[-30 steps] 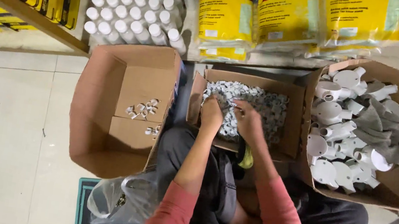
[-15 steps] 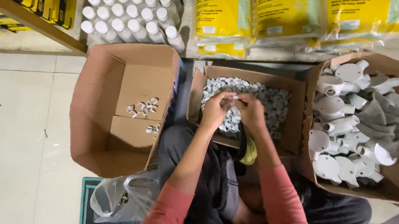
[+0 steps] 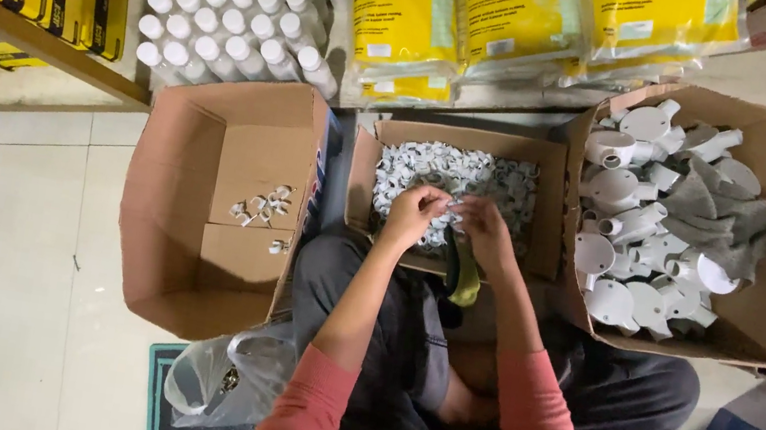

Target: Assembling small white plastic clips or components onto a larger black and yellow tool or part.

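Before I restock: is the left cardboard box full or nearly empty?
Nearly empty: the left cardboard box shows bare bottom, with only a few small white clips.

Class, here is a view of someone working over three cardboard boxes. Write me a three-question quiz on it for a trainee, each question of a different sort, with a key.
1. True or false: both hands are over the middle box.
2. Which box holds only a few small white clips? A) left box B) middle box C) right box
3. Fill in: the right box holds large white pipe fittings and some grey ____.

Key
1. True: the left hand and right hand meet above the heap of small white clips, fingers pinching a piece between them.
2. A: a handful of clips lies on its floor.
3. Cloth.
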